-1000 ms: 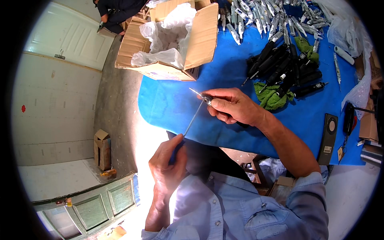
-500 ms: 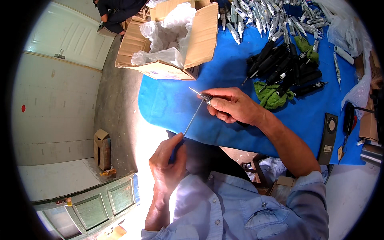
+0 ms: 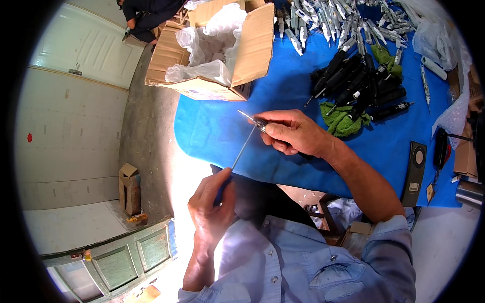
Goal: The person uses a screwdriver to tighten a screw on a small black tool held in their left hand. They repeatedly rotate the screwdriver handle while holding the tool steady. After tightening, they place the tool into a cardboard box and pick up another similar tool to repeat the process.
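My left hand (image 3: 209, 202) is closed around a screwdriver with a blue handle, mostly hidden in the palm. Its long thin metal shaft (image 3: 243, 147) slants up and away to the right. The shaft's far end meets the side of a dark pen-shaped tool (image 3: 261, 124) near its front collar; whether it sits in a screw is too small to tell. My right hand (image 3: 298, 134) grips this tool between thumb and fingers, its thin metal tip pointing up and left. A black rear part of the tool shows below the fingers. Both hands are over the front edge of the blue-covered table (image 3: 212, 134).
An open cardboard box (image 3: 202, 87) lined with white plastic stands at the far left. Black pen-shaped tools (image 3: 353, 83) lie heaped by a green cloth (image 3: 343, 122), with many grey-white ones (image 3: 328, 22) behind. A flat black device (image 3: 415, 177) lies at right. Another person (image 3: 146, 20) sits far left.
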`<act>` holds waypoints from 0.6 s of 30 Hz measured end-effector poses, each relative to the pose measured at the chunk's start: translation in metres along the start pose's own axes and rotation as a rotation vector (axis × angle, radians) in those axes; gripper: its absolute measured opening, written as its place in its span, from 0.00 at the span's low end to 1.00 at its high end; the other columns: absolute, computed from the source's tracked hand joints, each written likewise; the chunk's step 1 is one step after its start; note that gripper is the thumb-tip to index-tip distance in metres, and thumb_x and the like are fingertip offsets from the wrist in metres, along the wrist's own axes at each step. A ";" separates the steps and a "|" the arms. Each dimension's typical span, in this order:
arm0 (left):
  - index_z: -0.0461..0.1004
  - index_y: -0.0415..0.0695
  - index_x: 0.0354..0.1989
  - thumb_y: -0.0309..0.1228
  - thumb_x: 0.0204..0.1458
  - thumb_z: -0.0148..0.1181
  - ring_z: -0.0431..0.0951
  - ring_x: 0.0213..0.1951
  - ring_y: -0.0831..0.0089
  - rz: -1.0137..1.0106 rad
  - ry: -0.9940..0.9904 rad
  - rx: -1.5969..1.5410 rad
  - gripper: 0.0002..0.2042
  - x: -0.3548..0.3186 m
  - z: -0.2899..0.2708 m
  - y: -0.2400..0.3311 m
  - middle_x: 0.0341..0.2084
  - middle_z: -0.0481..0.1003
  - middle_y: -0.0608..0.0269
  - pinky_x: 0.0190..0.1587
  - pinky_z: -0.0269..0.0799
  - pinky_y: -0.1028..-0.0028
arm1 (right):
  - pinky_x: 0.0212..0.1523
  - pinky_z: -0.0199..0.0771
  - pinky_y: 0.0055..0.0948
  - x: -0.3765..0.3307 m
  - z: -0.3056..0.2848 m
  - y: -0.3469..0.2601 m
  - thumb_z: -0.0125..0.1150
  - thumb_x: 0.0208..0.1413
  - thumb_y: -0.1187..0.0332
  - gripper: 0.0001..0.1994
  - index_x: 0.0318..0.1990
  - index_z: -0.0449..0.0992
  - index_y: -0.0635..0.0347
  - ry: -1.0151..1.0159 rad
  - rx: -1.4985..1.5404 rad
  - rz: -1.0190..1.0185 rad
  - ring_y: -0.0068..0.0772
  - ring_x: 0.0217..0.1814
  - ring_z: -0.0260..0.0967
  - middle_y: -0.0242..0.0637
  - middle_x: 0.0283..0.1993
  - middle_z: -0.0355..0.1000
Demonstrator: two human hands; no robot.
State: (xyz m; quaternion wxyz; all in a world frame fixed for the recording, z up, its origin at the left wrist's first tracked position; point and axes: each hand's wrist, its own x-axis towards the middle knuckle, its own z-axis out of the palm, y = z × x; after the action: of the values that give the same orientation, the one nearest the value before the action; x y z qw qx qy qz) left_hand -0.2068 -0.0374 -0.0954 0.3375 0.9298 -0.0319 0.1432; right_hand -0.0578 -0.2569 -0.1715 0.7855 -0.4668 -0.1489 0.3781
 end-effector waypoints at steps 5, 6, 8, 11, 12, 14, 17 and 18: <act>0.81 0.40 0.49 0.15 0.52 0.66 0.84 0.34 0.67 0.015 0.001 0.004 0.15 -0.001 0.001 -0.002 0.35 0.83 0.53 0.36 0.78 0.73 | 0.19 0.58 0.19 0.000 0.000 0.000 0.52 0.71 0.67 0.20 0.67 0.70 0.66 0.003 0.002 0.002 0.15 0.23 0.60 0.32 0.35 0.72; 0.81 0.40 0.49 0.15 0.52 0.66 0.84 0.34 0.67 0.017 0.002 0.010 0.16 -0.001 0.001 -0.002 0.35 0.83 0.53 0.36 0.78 0.73 | 0.19 0.58 0.19 0.000 0.000 0.000 0.52 0.71 0.67 0.20 0.66 0.70 0.66 0.003 0.002 0.001 0.15 0.23 0.60 0.32 0.35 0.72; 0.81 0.40 0.49 0.15 0.52 0.66 0.85 0.33 0.67 0.021 0.003 0.019 0.16 0.000 0.000 -0.002 0.35 0.83 0.53 0.36 0.78 0.72 | 0.19 0.58 0.19 0.000 0.000 0.000 0.52 0.71 0.68 0.20 0.66 0.70 0.66 0.004 -0.002 -0.001 0.15 0.23 0.60 0.32 0.35 0.72; 0.81 0.40 0.49 0.15 0.52 0.66 0.85 0.34 0.66 0.007 -0.007 0.025 0.16 -0.002 0.000 -0.002 0.35 0.83 0.52 0.36 0.79 0.72 | 0.19 0.58 0.19 0.000 0.001 0.000 0.52 0.71 0.68 0.20 0.66 0.70 0.66 0.007 -0.009 -0.004 0.15 0.23 0.60 0.32 0.35 0.72; 0.81 0.40 0.49 0.15 0.52 0.66 0.85 0.34 0.66 0.017 -0.002 0.031 0.16 -0.002 0.000 -0.002 0.35 0.83 0.52 0.36 0.79 0.72 | 0.19 0.58 0.19 0.000 0.001 0.000 0.52 0.71 0.68 0.20 0.66 0.70 0.66 0.009 -0.010 -0.003 0.15 0.23 0.60 0.32 0.35 0.72; 0.81 0.40 0.49 0.16 0.52 0.66 0.85 0.34 0.66 0.038 0.008 0.041 0.16 -0.003 0.000 -0.002 0.35 0.83 0.52 0.36 0.79 0.72 | 0.19 0.58 0.19 0.000 0.001 0.000 0.52 0.71 0.68 0.20 0.66 0.70 0.66 0.013 -0.010 -0.003 0.15 0.22 0.60 0.32 0.35 0.72; 0.81 0.40 0.49 0.16 0.52 0.66 0.85 0.33 0.66 0.040 0.013 0.037 0.16 -0.002 0.001 -0.001 0.35 0.82 0.52 0.36 0.79 0.72 | 0.19 0.58 0.19 0.000 0.000 0.001 0.52 0.71 0.68 0.19 0.66 0.71 0.66 0.011 -0.005 -0.005 0.15 0.22 0.60 0.32 0.34 0.72; 0.81 0.40 0.49 0.15 0.52 0.66 0.85 0.33 0.66 0.036 0.010 0.031 0.16 -0.002 0.001 -0.001 0.35 0.82 0.52 0.36 0.79 0.72 | 0.19 0.58 0.19 0.000 0.000 0.001 0.52 0.71 0.68 0.19 0.66 0.71 0.66 0.010 -0.002 -0.007 0.15 0.22 0.60 0.32 0.34 0.72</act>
State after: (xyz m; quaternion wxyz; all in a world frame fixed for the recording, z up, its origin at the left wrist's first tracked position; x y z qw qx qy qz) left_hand -0.2080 -0.0371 -0.0970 0.3204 0.9335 -0.0446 0.1545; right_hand -0.0583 -0.2563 -0.1725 0.7869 -0.4691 -0.1472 0.3729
